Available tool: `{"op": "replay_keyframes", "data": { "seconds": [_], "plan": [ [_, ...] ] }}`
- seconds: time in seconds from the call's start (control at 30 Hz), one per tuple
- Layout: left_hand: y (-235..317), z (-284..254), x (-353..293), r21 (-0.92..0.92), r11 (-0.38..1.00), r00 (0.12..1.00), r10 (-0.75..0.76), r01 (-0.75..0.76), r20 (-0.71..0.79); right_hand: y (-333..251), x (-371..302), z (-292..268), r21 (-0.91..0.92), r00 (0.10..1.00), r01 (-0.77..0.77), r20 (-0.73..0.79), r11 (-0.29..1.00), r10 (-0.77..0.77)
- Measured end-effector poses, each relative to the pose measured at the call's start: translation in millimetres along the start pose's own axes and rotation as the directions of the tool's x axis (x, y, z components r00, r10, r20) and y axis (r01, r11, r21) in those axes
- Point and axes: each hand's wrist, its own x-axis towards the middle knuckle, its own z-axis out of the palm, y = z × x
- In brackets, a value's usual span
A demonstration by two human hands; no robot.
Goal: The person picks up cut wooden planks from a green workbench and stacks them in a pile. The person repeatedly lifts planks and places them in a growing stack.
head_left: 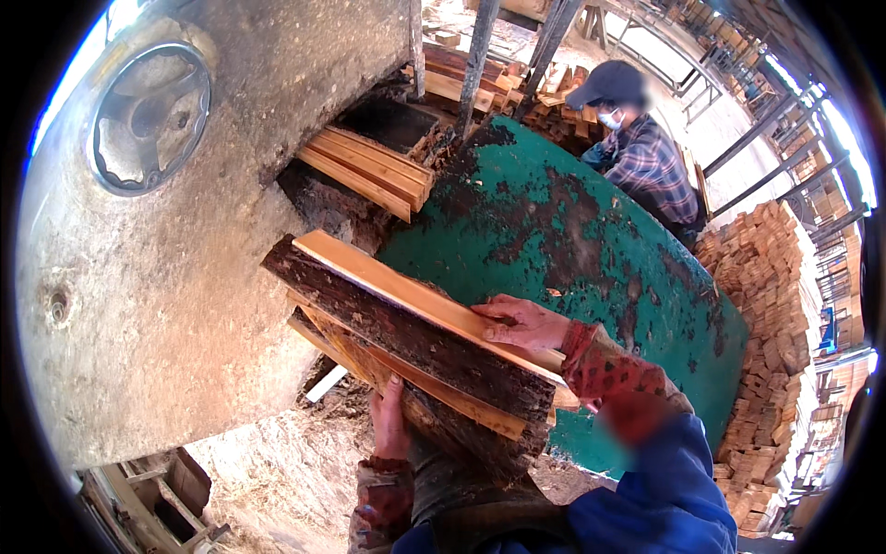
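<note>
A stack of bark-edged wooden slabs (415, 332) lies slantwise before me, dark bark facing up and orange-brown cut wood along the edges. My left hand (390, 423) grips the lower side of the stack, its thumb up against the wood and the other fingers hidden below. Along the far side of the stack runs a pale, smooth-cut plank (378, 272). Over its right part my right hand (524, 325) is closed, fingers bent on the wood. Both wrists have red patterned cuffs.
A worn green metal table (572, 249) extends right. Beyond it, a co-worker (637, 157) in a plaid shirt bends down. Cut boards (369, 171) lie beside a large dusty machine panel (231, 249) with a handwheel (150, 118). Stacked wood (766, 351) stands right; sawdust (286, 480) covers the floor.
</note>
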Motion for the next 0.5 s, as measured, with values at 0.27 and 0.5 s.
{"op": "replay_keyframes", "data": {
  "seconds": [0.27,0.5],
  "plan": [
    [-1.5,6.8,0.0,-0.046,0.998,0.999,-0.047,0.046,-0.014,7.2,-4.0,10.8,-0.041,0.960,-0.278,-0.003,0.960,0.278],
    [-0.8,4.8,-1.3,-0.095,0.995,0.998,-0.027,0.031,0.048,19.8,-10.9,35.2,0.003,0.949,-0.269,-0.169,0.963,0.265]
  ]
}}
